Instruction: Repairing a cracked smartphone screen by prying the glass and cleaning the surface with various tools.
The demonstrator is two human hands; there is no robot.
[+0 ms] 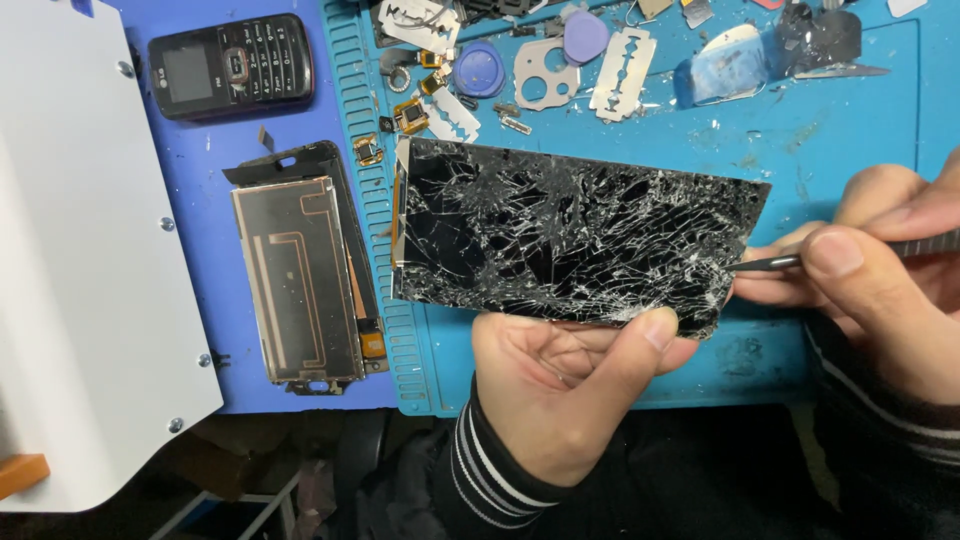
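Light is bright and even over the blue mat [850, 130], coming from above, with soft, short shadows. Pale glints run along the cracks of the black screen [570, 235]. The bottom edge falls dark. Focus is sharp at centre; the far tools blur slightly.

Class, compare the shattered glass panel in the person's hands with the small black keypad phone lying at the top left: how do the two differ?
The shattered glass panel is cracked all over; the keypad phone looks whole. The panel is held up by the left hand while the right hand puts a thin metal tool to its edge; the phone lies untouched on the blue mat. The panel appears much larger. Both are black.
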